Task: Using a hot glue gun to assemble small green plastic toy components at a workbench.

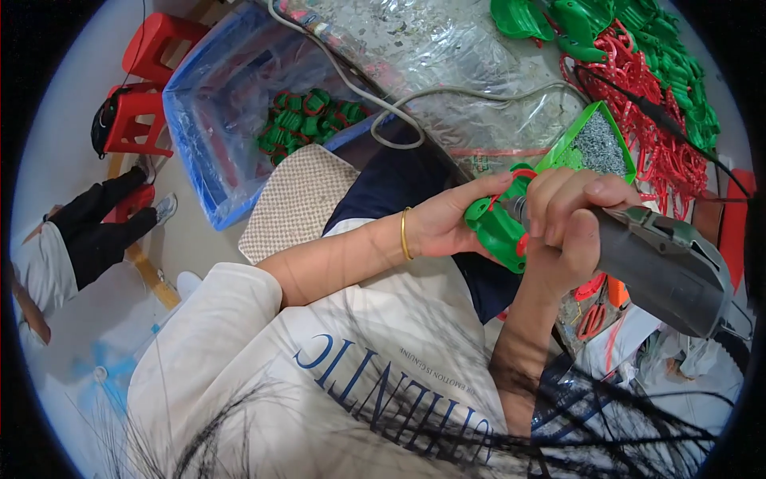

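Seen from above, a person in a white printed shirt works over their lap. The left hand, a thin gold bangle at its wrist, is curled around a small green moulded plastic part with red trim, fingers closed on it and holding it in the air just above the lap, near the middle of the view. The right hand is wrapped tightly around a grey-and-green electric screwdriver, its metal tip touching the green part. Judging by this, one piece is mid-fastening; whether its screw is seated cannot be told. Just beyond the hands sits a green plastic tray of small grey screws, well filled. At the upper right lies a large heap of green and red plastic parts on a table covered with clear plastic sheet, seemingly much work left. To the upper left, a big blue crate lined with clear plastic holds only a small cluster of green-and-red pieces, apparently the finished ones. A grey cable loops across the table and a black cord crosses the heap towards the tool; either could snag. A beige woven cushion lies beside the knee. Red plastic stools and another person's dark-trousered legs are at the far left.
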Demonstrator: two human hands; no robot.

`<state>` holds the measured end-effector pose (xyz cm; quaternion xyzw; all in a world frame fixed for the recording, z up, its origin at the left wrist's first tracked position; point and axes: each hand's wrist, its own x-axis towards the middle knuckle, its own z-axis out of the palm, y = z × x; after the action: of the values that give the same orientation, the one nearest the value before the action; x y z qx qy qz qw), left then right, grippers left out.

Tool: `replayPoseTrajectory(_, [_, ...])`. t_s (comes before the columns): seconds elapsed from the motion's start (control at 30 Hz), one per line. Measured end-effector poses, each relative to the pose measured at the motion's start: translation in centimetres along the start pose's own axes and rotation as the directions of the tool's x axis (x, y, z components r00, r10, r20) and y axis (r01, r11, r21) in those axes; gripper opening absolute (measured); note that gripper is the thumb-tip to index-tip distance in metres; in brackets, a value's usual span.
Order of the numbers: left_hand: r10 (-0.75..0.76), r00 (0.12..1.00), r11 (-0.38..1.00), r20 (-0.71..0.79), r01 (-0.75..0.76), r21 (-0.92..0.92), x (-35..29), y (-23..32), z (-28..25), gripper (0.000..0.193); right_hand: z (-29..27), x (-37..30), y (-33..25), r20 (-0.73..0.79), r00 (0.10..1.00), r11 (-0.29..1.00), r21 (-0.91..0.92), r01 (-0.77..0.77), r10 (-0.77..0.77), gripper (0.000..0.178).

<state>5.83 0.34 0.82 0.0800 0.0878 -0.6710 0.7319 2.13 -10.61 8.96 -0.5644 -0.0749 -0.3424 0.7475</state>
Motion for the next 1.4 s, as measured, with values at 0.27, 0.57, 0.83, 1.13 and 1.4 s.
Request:
replayPoseTrajectory(0.27, [0.056, 0.994, 0.955, -0.096, -0.025, 0.297, -0.7, 1.3, 1.7, 0.045, -1.8, 1.9, -3.0, 0.101, 0.995, 0.991, 0.135, -0.006, -0.007, 0.031])
replayPoseTrajectory(0.57, [0.371, 0.927, 0.906, 0.043, -0.372, 0.199, -9.1, 9.2, -1.8, 0.078, -5.2, 5.2, -6.4, -0.226, 0.973, 0.951, -0.307, -0.032, -0.041, 0.035])
replayPoseTrajectory(0.83, [0.613, 0.729, 0.786, -0.306, -0.603, 0.137, -15.4, 15.3, -12.9, 0.055, -7.6, 5.9, -8.2, -0.195, 0.98, 0.687, -0.706, -0.174, 0.048, 0.058])
replayPoseTrajectory(1.13, [0.678, 0.413, 0.709, -0.608, -0.587, 0.391, -16.4, 19.3, -22.7, 0.044, -7.3, 5.6, -9.5, -0.15, 0.988, 0.613, -0.777, -0.144, 0.042, 0.066])
replayPoseTrajectory(1.4, [0.734, 0.209, 0.676, -0.646, -0.126, 0.726, -15.0, 19.7, -23.3, 0.052, -8.0, 4.1, -10.4, -0.188, 0.976, 0.674, -0.709, -0.21, 0.106, 0.072])
